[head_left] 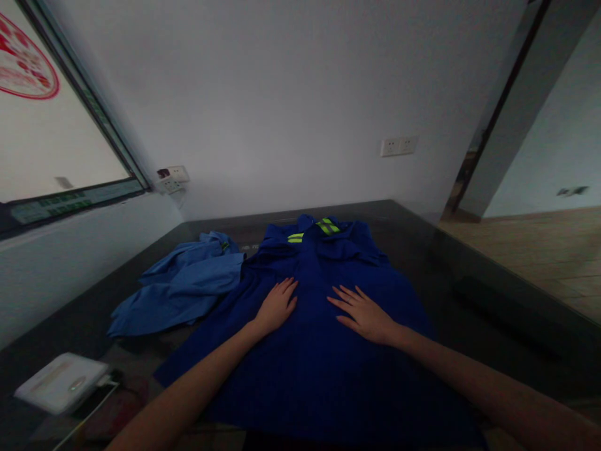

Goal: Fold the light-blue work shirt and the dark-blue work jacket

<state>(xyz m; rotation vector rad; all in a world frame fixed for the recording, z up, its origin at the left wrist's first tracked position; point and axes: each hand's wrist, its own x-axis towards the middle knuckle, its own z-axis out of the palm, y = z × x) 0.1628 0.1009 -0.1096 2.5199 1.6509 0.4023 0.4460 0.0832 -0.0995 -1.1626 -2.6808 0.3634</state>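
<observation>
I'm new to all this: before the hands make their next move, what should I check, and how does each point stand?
1. Left hand palm down on the dark blue garment: ok.
2. Right hand palm down on it too: ok.
3. Garment smooth throughout: not ok; folds show near the yellow-green bands.
4. Lighter blue garment not touching it: cannot tell; their edges meet in this view.
5. White box off the dark garment: ok.
6. Garment's underside flat: cannot tell; hidden.

Matt cloth of the dark blue garment (310,363), wrinkled matt cloth of the lighter blue garment (188,288), smooth tabletop (422,254) with faint sheen, smooth plastic-looking white box (61,376), matt wall (282,94).
</observation>
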